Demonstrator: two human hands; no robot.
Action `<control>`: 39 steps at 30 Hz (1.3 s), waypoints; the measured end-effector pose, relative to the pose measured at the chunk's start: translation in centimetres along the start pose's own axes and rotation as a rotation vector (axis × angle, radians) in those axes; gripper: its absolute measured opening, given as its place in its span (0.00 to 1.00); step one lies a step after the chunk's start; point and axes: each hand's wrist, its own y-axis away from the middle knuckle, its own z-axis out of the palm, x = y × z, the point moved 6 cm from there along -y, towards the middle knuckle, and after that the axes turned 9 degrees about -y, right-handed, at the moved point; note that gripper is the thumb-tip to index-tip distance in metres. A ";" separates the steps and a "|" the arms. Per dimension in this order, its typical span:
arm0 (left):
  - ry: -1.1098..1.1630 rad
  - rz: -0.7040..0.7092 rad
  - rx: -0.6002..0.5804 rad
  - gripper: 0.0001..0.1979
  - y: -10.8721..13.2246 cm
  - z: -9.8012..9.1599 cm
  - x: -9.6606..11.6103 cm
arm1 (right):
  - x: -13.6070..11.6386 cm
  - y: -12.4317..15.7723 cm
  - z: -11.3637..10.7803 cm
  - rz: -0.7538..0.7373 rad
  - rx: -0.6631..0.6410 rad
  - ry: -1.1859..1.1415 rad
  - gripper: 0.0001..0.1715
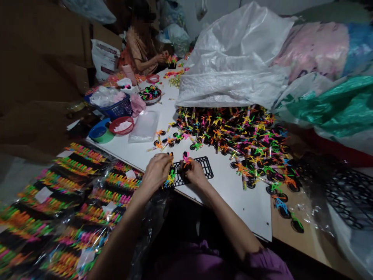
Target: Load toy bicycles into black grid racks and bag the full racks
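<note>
A black plastic rack with slots [206, 165] lies at the table's front edge under my hands. My left hand [157, 170] is closed at the rack's left end, pinching a small toy bicycle [170, 178] with yellow and blue parts; its fingertips are partly hidden. Between the closed fingers of my right hand [194, 173], over the rack's middle, is another toy bicycle [185, 158] with pink and orange parts and black wheels. Just beyond the hands, several loose toy bicycles [175, 138] lie on the white table.
A big heap of toy bicycles [221, 128] spills from a white sack [230, 85]. Clear plastic bags [144, 126], a red basket [129, 130] and a blue basket [116, 109] stand left. Bagged rows of toys [72, 175] fill the lower left. Another person [142, 50] sits beyond.
</note>
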 end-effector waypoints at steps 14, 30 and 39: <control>0.099 -0.016 -0.093 0.13 -1.0 2.8 -0.6 | -0.8 -2.0 2.7 -0.144 -0.232 0.385 0.18; 0.164 -0.102 0.003 0.16 -0.5 2.5 -0.3 | 1.5 -3.8 -1.7 0.143 -0.157 0.077 0.08; 0.073 0.006 0.030 0.14 -0.1 3.2 -0.2 | -1.9 -5.0 -8.4 0.168 0.012 0.790 0.13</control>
